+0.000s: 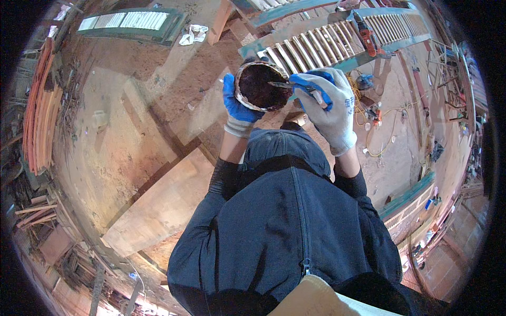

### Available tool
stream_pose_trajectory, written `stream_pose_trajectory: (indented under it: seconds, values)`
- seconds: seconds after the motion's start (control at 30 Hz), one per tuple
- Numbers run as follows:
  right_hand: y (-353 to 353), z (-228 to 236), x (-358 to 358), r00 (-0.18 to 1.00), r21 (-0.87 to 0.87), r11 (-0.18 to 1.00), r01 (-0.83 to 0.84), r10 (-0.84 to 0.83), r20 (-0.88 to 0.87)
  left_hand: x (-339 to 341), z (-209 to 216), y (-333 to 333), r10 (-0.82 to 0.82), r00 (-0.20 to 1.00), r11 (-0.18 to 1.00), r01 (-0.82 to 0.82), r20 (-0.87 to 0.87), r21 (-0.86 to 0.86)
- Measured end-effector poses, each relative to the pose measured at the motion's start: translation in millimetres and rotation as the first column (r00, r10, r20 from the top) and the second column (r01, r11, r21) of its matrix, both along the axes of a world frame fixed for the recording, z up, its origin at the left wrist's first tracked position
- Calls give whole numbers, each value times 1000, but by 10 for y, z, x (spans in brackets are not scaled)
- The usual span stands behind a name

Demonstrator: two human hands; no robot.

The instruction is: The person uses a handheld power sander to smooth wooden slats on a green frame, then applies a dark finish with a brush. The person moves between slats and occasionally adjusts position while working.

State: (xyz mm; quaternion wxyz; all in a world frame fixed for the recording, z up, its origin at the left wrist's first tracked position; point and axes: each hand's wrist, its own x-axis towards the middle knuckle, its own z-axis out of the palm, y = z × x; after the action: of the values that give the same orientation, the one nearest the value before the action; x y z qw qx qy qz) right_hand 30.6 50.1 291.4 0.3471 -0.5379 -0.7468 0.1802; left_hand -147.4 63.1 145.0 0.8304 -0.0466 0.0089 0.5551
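My left hand (238, 105), in a blue-and-grey work glove, grips the side of a round pot (272, 108) with a crusty whitish rim. Dark reddish-brown matter coats its inside. The glove on my right hand (331, 108) is of the same kind, and its fingers are closed on a thin, dark, narrow-bladed tool (281, 85). Its tip points left over the mouth of the pot; whether it touches the contents I cannot tell. Just beyond both hands lies a slatted panel (311, 50) with pale slats in a green frame.
An orange-and-black power drill (367, 37) lies across the slatted panel. Another green-framed panel (124, 21) is at far left. Reddish planks (42, 113) are stacked along the left side. A wide board (163, 197) lies at my left. Yellow cord (391, 147) trails over the floor at right.
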Motion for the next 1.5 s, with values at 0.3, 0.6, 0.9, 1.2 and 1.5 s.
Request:
stream_pose_trajectory:
  seconds: [0.3, 0.6, 0.9, 1.2, 1.5]
  values:
    - [-151, -13, 225, 1000, -145, 989, -26, 25, -4, 33, 217, 55, 201, 892, 971, -126, -405, 204]
    - [-60, -54, 313, 869, -71, 989, -130, 148, 473, 149, 228, 53, 236, 846, 968, -160, -477, 195]
    - [-27, -237, 512, 576, 60, 943, -327, 149, 804, 207, -27, -51, 124, 915, 989, -84, -384, 120]
    - [11, -236, 808, 976, -467, 858, -213, 204, -70, 327, -57, -80, 143, 896, 977, -61, -421, 203]
    - [-84, 84, 923, 986, -362, 925, -115, 151, 74, 251, -122, -74, 75, 925, 993, -34, -372, 116]
